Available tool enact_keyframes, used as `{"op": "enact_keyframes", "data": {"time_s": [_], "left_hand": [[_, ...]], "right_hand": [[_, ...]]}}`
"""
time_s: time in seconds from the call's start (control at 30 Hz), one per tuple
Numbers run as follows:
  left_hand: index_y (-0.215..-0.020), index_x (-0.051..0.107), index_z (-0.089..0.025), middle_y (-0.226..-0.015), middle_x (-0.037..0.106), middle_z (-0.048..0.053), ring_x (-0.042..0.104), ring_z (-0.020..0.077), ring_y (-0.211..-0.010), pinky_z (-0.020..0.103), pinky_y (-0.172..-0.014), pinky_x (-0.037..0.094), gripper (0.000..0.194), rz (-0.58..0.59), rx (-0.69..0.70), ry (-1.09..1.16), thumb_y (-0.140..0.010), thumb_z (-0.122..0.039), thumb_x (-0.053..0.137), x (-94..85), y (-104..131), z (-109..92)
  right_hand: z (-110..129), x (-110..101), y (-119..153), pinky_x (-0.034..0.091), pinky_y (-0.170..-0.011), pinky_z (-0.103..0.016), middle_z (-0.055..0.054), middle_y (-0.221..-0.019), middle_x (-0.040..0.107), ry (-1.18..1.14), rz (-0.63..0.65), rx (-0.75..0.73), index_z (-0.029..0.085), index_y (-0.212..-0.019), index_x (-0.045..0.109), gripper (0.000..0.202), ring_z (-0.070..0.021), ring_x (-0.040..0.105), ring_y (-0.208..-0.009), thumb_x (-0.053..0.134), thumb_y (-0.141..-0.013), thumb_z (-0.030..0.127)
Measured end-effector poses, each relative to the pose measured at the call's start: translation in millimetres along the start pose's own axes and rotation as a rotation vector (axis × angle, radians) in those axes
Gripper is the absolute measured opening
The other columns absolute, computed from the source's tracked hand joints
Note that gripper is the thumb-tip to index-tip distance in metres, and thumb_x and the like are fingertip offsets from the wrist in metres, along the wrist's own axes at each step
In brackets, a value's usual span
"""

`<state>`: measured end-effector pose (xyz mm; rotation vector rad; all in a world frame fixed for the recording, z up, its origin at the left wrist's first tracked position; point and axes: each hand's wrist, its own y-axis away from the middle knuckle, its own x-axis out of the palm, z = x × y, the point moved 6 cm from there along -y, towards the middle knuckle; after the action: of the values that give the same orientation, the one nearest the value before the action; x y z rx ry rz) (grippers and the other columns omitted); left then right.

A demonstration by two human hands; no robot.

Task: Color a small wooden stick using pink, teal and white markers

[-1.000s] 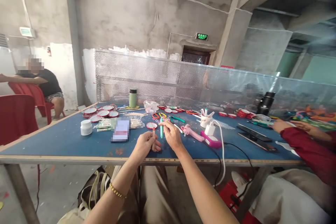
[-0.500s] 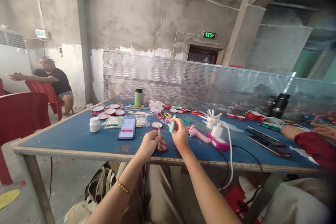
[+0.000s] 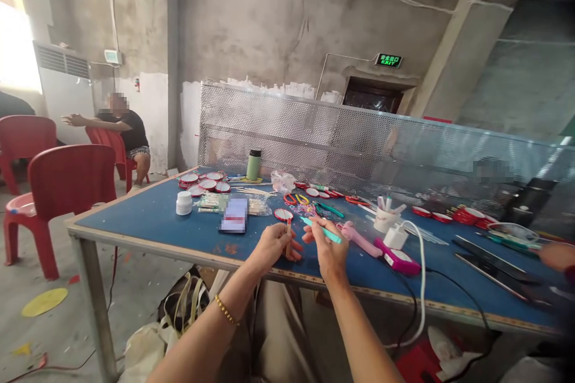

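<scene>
My left hand (image 3: 275, 244) is closed around a thin wooden stick (image 3: 288, 238) above the table's front edge. At the top of the stick is a small round drum (image 3: 283, 215) with a white face and red rim. My right hand (image 3: 331, 251) grips a teal marker pen (image 3: 330, 233), its tip pointing left toward the stick and a short distance from it. Beyond the hands lie orange and yellow handled pliers (image 3: 296, 198), teal-handled pliers (image 3: 331, 210) and a scatter of small coloured bits.
To the left are a phone (image 3: 234, 215), a white jar (image 3: 184, 203), bagged sticks (image 3: 211, 203), more red-rimmed drums (image 3: 207, 184) and a green bottle (image 3: 254, 165). A pink hand-held device (image 3: 365, 242), white cup (image 3: 387, 219) and cables are right. Someone's hand (image 3: 557, 256) shows far right.
My view has turned left, so the scene sits further right. In my right hand the marker has gone from nearly upright to slanted, tip toward the stick. The left hand keeps its hold.
</scene>
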<state>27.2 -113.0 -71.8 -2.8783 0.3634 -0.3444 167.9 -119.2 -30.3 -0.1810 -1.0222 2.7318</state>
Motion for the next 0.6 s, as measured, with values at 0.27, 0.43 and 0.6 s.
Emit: {"op": "enact_keyframes", "data": {"time_s": [0.27,0.43,0.6], "left_hand": [[-0.086,0.052,-0.013,-0.073,0.072,0.008,0.071,0.0174,-0.056,0.023,-0.052,0.052,0.022,0.0,-0.002,0.013,-0.082,-0.032,0.062,-1.1,0.4,-1.5],[-0.087,0.057,-0.011,-0.078,0.073,0.009,0.071,0.0169,-0.059,0.023,-0.055,0.053,0.022,0.027,0.007,0.003,-0.082,-0.032,0.062,1.0,1.6,-2.7],[-0.086,0.057,-0.012,-0.077,0.073,0.009,0.072,0.0176,-0.059,0.024,-0.055,0.053,0.023,0.017,0.004,-0.001,-0.081,-0.033,0.064,0.1,1.0,-1.9]], "right_hand": [[0.2,11.6,5.8,0.054,-0.056,-0.024,-0.001,-0.061,0.068,-0.095,-0.009,-0.018,0.017,-0.079,0.067,0.023,-0.0145,0.065,-0.054,0.068,-0.084,0.039],[1.4,12.3,8.3,0.052,-0.051,-0.023,-0.001,-0.063,0.069,-0.071,0.036,-0.002,0.016,-0.086,0.07,0.021,-0.0132,0.063,-0.05,0.066,-0.084,0.037],[2.1,13.9,7.7,0.055,-0.055,-0.024,-0.001,-0.06,0.067,-0.092,0.029,-0.029,0.016,-0.081,0.069,0.021,-0.0148,0.066,-0.054,0.067,-0.084,0.037]]}}
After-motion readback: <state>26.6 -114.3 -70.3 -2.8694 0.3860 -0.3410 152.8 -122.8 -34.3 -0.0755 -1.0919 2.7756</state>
